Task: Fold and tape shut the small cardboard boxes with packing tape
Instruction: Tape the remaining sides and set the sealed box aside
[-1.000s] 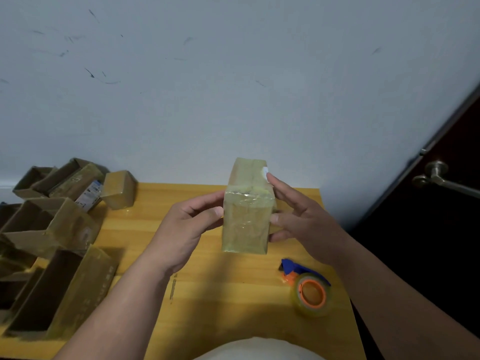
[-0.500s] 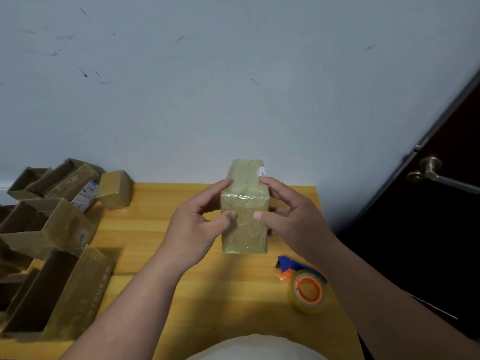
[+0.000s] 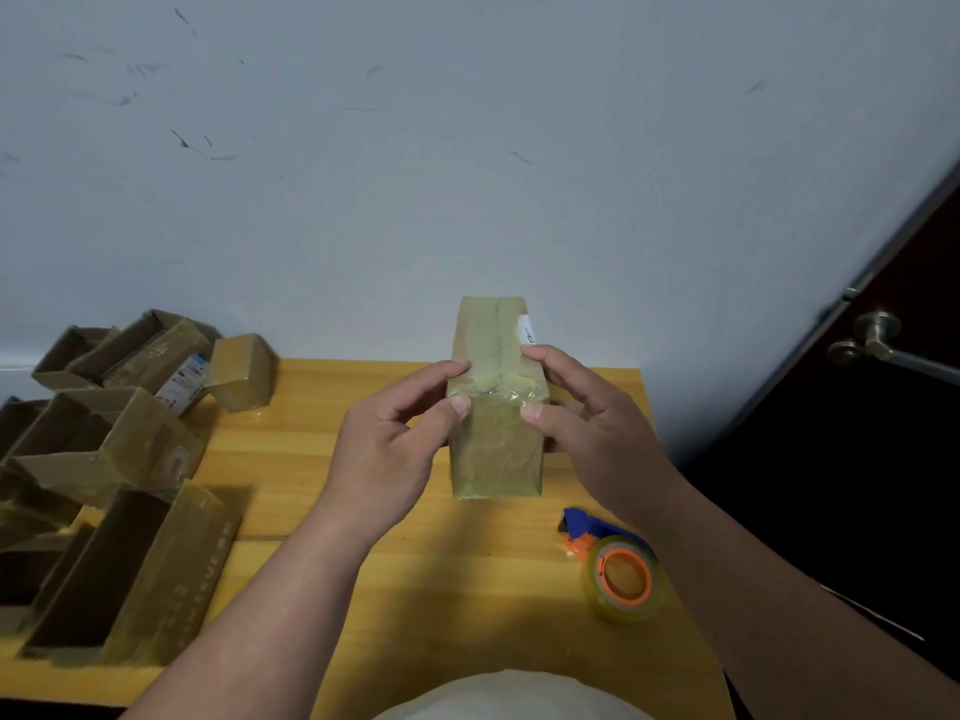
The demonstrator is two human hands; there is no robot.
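A small closed cardboard box (image 3: 493,449), glossy with clear tape over its near top edge, is held above the wooden table (image 3: 426,574). My left hand (image 3: 395,444) grips its left side, thumb and forefinger pinching the taped edge. My right hand (image 3: 587,428) grips the right side the same way, thumb pressed on the tape at the front corner. A white label shows on the box's top right. A roll of clear packing tape (image 3: 623,579) in an orange and blue dispenser lies on the table at the right, below my right forearm.
Several open cardboard boxes (image 3: 119,569) are piled along the table's left edge. One closed small box (image 3: 241,371) sits near the wall at the back left. A dark door with a metal handle (image 3: 878,345) stands to the right. The wall runs close behind the table.
Both hands have closed in from loosely open fingers on the box's sides to a thumb-and-finger grip at the taped top edge. The box has stayed in about the same place.
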